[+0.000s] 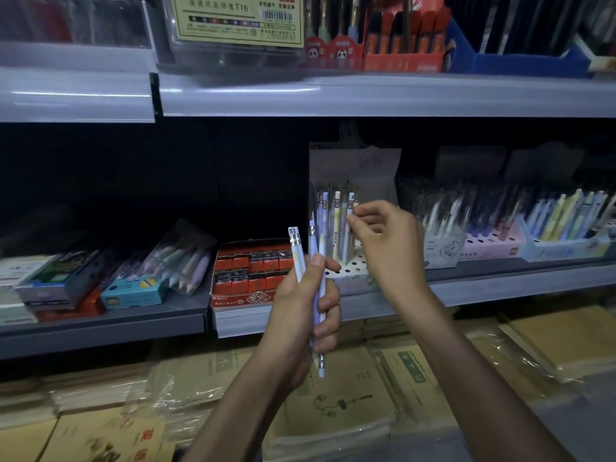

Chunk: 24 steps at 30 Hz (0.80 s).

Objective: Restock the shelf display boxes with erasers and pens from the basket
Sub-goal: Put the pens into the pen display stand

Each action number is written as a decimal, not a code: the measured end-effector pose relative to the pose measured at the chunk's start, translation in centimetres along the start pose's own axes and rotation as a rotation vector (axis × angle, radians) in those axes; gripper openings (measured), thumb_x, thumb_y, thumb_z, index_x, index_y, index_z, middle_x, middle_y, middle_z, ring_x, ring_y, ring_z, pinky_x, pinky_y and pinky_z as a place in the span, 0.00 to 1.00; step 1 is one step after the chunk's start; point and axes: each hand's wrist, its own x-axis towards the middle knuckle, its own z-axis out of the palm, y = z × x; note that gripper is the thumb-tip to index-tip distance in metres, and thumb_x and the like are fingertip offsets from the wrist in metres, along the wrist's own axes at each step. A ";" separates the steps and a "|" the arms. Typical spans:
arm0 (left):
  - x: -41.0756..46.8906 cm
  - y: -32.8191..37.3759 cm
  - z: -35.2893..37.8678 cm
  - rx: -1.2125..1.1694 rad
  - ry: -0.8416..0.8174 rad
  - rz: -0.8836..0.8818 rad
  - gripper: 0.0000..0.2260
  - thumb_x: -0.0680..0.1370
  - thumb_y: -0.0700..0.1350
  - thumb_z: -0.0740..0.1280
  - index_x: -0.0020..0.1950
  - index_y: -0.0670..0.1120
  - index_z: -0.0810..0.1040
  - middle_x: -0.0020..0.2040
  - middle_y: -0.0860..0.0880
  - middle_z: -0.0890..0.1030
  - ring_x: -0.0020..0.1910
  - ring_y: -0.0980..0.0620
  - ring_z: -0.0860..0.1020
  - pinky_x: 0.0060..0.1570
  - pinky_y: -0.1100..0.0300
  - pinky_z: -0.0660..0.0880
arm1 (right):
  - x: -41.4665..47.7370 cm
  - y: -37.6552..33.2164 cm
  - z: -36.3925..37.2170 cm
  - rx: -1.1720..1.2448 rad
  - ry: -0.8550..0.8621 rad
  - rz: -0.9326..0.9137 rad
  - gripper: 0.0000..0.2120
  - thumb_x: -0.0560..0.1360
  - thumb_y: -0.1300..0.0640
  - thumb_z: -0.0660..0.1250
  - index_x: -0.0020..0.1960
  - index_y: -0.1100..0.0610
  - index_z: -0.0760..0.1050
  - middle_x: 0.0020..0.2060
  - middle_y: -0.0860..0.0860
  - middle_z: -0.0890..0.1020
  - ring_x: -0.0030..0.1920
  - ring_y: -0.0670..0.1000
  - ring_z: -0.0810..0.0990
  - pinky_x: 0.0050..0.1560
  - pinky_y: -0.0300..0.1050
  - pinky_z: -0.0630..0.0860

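My left hand (305,303) grips a small bunch of pastel pens (316,278), held upright in front of the middle shelf. My right hand (386,238) pinches the top of one pen (349,215) standing in a white display box with a holed base (353,265). Several other pastel pens stand in that box. To its left a red and black box of erasers (250,271) sits on the shelf edge. No basket is visible.
More pen display boxes (533,235) fill the shelf to the right. Packaged pens and small boxes (133,278) lie on the left shelf. The upper shelf (366,95) holds pen boxes. Brown paper packs (366,395) are stacked below.
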 end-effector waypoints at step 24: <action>0.4 -0.6 -1.2 0.144 0.222 0.127 0.10 0.85 0.49 0.63 0.54 0.43 0.78 0.31 0.50 0.69 0.22 0.55 0.60 0.20 0.66 0.55 | -2.7 -1.5 -7.1 0.531 -0.106 0.390 0.03 0.76 0.67 0.73 0.49 0.62 0.83 0.41 0.57 0.87 0.41 0.54 0.86 0.48 0.41 0.83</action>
